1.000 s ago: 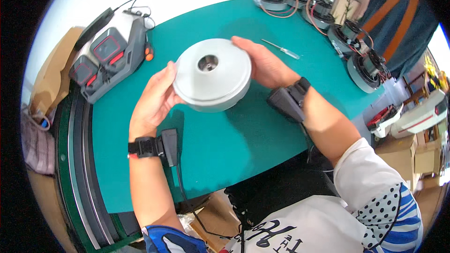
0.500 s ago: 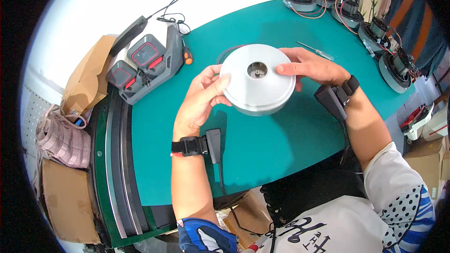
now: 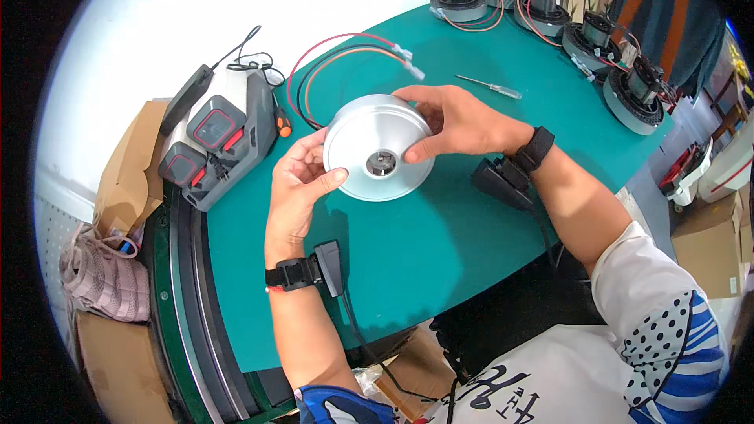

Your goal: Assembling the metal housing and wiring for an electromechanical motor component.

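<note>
Both hands grip a round silver motor (image 3: 353, 165) from opposite sides, its flat metal face with a central hole tilted up toward me. My left hand (image 3: 302, 180) holds its left edge, the thumb on the face and the fingers behind. Around the upper right side goes my right hand (image 3: 455, 122), its thumb lying beside the hole. Red, black and orange wires (image 3: 314, 82) curl out behind the motor and end in clear connectors (image 3: 412, 67). The motor's back is hidden from me. A screwdriver (image 3: 488, 86) with a clear handle lies beyond my right hand.
A green mat (image 3: 377, 267) covers the table. Several similar motors (image 3: 585, 39) line its far right edge. At the left stand a grey and white case with battery packs (image 3: 224, 129), an orange-handled screwdriver (image 3: 283, 122), an open cardboard box (image 3: 133, 169) and a pink shoe (image 3: 106, 279).
Both hands have moved the motor left and a little nearer, tilting it so its face turns more toward me. Its wires and connectors now show behind it. The whole view has shifted slightly.
</note>
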`<action>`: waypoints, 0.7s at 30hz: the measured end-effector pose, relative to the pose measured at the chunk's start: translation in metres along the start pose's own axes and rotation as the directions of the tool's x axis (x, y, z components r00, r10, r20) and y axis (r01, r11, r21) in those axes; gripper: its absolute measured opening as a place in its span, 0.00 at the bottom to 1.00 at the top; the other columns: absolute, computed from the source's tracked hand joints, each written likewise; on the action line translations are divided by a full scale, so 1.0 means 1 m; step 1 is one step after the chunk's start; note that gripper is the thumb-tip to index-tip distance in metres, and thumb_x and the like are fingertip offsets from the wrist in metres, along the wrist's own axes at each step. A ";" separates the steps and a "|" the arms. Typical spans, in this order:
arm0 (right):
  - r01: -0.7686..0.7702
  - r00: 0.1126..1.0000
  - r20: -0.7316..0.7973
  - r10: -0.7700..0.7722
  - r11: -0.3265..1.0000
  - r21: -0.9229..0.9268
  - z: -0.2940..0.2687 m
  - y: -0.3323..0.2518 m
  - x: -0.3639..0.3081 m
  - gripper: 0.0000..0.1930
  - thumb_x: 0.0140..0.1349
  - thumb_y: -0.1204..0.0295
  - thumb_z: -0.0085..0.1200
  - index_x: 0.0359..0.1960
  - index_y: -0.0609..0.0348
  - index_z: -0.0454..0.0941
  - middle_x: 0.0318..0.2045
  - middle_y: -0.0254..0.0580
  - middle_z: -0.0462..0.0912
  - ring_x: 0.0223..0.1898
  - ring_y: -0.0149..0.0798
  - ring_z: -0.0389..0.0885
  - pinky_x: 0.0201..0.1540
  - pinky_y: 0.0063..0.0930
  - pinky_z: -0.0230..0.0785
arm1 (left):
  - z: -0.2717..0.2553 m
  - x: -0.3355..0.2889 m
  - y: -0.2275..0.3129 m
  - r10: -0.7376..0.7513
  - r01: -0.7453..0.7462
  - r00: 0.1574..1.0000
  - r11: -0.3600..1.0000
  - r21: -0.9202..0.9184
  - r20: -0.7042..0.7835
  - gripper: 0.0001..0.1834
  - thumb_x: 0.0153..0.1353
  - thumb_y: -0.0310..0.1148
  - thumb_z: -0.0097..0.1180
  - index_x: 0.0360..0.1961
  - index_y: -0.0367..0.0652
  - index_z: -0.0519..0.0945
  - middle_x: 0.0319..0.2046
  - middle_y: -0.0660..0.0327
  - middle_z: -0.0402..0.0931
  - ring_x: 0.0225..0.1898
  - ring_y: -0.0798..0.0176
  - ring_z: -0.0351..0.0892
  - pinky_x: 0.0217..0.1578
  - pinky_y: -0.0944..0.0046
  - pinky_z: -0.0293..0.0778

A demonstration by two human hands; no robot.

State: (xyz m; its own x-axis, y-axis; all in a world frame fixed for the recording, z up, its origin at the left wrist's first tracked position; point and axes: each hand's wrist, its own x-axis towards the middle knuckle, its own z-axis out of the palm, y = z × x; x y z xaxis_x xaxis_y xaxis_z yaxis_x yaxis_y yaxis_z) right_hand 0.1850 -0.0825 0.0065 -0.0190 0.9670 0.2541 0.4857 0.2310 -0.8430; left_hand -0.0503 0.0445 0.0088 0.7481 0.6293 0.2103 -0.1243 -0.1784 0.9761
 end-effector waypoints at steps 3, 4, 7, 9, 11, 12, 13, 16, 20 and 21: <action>0.020 0.999 -0.029 -0.021 0.999 -0.034 0.002 -0.001 -0.002 0.40 0.46 0.63 0.70 0.59 0.68 0.64 0.33 0.44 0.79 0.34 0.32 0.76 0.38 0.26 0.70 | -0.008 0.001 -0.007 0.004 -0.004 1.000 1.000 -0.005 0.029 0.29 0.48 0.25 0.67 0.52 0.35 0.72 0.40 0.61 0.78 0.41 0.68 0.77 0.42 0.69 0.72; 0.038 0.999 -0.028 -0.038 0.999 -0.016 0.001 -0.001 -0.003 0.40 0.46 0.63 0.70 0.59 0.68 0.64 0.33 0.44 0.79 0.34 0.32 0.76 0.38 0.26 0.70 | -0.011 0.001 -0.008 -0.007 0.009 0.999 0.998 -0.063 0.031 0.28 0.49 0.26 0.67 0.52 0.36 0.73 0.40 0.62 0.78 0.40 0.69 0.77 0.42 0.69 0.72; 0.022 1.000 0.003 -0.022 0.996 -0.084 0.001 -0.001 -0.006 0.41 0.45 0.62 0.70 0.60 0.66 0.63 0.32 0.41 0.78 0.33 0.31 0.75 0.37 0.26 0.69 | -0.019 0.002 -0.010 -0.064 0.073 0.996 0.983 -0.168 0.062 0.26 0.52 0.31 0.66 0.51 0.37 0.73 0.42 0.63 0.78 0.41 0.70 0.76 0.44 0.69 0.71; 0.069 0.997 -0.016 -0.069 0.997 -0.024 0.001 -0.003 -0.006 0.42 0.45 0.62 0.71 0.60 0.65 0.63 0.32 0.38 0.77 0.34 0.30 0.73 0.37 0.25 0.68 | -0.022 0.000 -0.011 -0.092 0.106 0.993 0.970 -0.220 0.074 0.25 0.54 0.34 0.65 0.51 0.37 0.74 0.43 0.63 0.78 0.43 0.70 0.76 0.47 0.69 0.70; 0.041 0.999 -0.012 -0.042 0.997 -0.066 -0.001 -0.005 -0.009 0.41 0.45 0.64 0.71 0.60 0.64 0.64 0.36 0.39 0.78 0.36 0.30 0.74 0.38 0.25 0.68 | -0.020 -0.001 -0.013 -0.117 0.125 0.992 0.950 -0.285 0.046 0.17 0.55 0.30 0.64 0.46 0.38 0.78 0.37 0.62 0.80 0.36 0.72 0.77 0.38 0.71 0.72; 0.067 0.998 -0.009 -0.068 0.994 -0.086 -0.001 -0.007 -0.009 0.41 0.44 0.65 0.72 0.60 0.63 0.65 0.36 0.39 0.78 0.36 0.31 0.74 0.38 0.26 0.68 | -0.020 -0.003 -0.012 -0.085 0.104 0.994 0.941 -0.323 0.071 0.14 0.54 0.30 0.64 0.42 0.38 0.81 0.35 0.61 0.81 0.35 0.70 0.78 0.38 0.70 0.73; 0.066 0.998 -0.013 -0.068 0.991 -0.117 -0.002 -0.008 -0.010 0.41 0.43 0.65 0.72 0.60 0.63 0.65 0.37 0.39 0.78 0.36 0.31 0.74 0.38 0.26 0.68 | -0.020 -0.004 -0.012 -0.057 0.073 0.997 0.941 -0.329 0.058 0.14 0.54 0.30 0.64 0.42 0.38 0.81 0.35 0.61 0.81 0.35 0.70 0.78 0.38 0.70 0.73; 0.056 0.998 0.020 -0.055 0.994 -0.094 -0.004 -0.015 -0.011 0.41 0.41 0.67 0.72 0.59 0.62 0.66 0.37 0.40 0.79 0.37 0.33 0.75 0.39 0.26 0.69 | -0.019 -0.007 -0.009 -0.064 0.102 0.988 0.953 -0.287 0.141 0.14 0.52 0.28 0.66 0.40 0.37 0.81 0.35 0.60 0.81 0.36 0.67 0.79 0.39 0.68 0.74; 0.043 0.998 -0.030 -0.054 0.959 -0.282 -0.004 -0.027 -0.012 0.38 0.38 0.64 0.71 0.55 0.59 0.70 0.38 0.50 0.81 0.36 0.45 0.81 0.40 0.34 0.73 | -0.020 -0.006 -0.009 -0.112 0.135 0.988 0.962 -0.239 0.107 0.14 0.52 0.29 0.66 0.40 0.36 0.81 0.36 0.59 0.81 0.37 0.66 0.79 0.40 0.68 0.74; 0.055 0.998 -0.009 -0.061 0.953 -0.298 -0.002 -0.030 -0.011 0.38 0.38 0.64 0.71 0.55 0.59 0.70 0.38 0.50 0.81 0.36 0.45 0.81 0.40 0.34 0.73 | -0.020 -0.006 -0.011 -0.087 0.112 0.990 0.958 -0.264 0.108 0.14 0.52 0.29 0.66 0.40 0.36 0.81 0.36 0.59 0.81 0.37 0.66 0.79 0.40 0.68 0.74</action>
State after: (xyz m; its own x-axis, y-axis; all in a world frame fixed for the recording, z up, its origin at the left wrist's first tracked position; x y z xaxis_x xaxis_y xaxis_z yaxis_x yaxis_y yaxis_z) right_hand 0.1728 -0.1005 0.0297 -0.0403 0.9501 0.3093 0.7221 0.2417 -0.6482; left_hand -0.0669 0.0579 -0.0018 0.8219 0.5573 0.1178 -0.2068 0.0994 0.9733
